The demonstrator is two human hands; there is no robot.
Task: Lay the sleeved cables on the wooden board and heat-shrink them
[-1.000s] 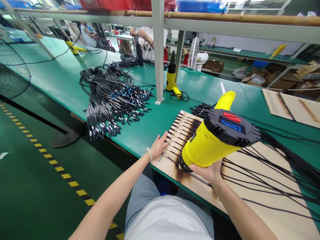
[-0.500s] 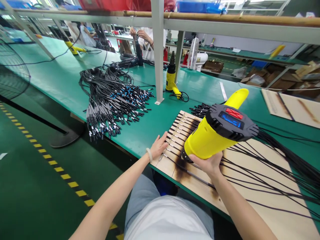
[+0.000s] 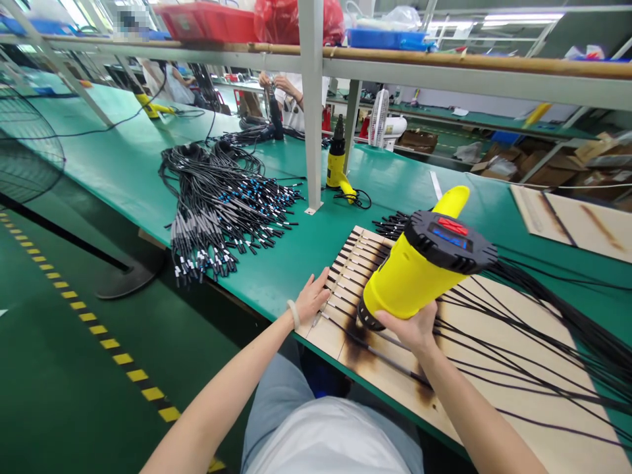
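Observation:
My right hand (image 3: 413,324) is wrapped round the barrel of a yellow heat gun (image 3: 415,273) with a black rear cap and a lit blue display. Its nozzle points down at a scorched plywood board (image 3: 498,355), over black cables (image 3: 395,357) laid side by side across it. My left hand (image 3: 313,299) lies with fingers stretched out at the board's left end, by the cable tips and a thin strip (image 3: 340,276) across them. Whether its fingers press the tips I cannot tell. The gun hides the middle of the cable row.
A large bundle of black cables (image 3: 217,204) lies left on the green bench (image 3: 266,276). A second heat gun (image 3: 336,161) stands nozzle-up behind a shelf post (image 3: 312,118). A fan (image 3: 380,118) and a co-worker's hands (image 3: 281,84) are beyond. Another scorched board (image 3: 587,224) lies right.
The heat gun in my right hand has tilted slightly and its rear end has shifted a little left. My left hand stays at the board's end. The camera view has tipped up slightly.

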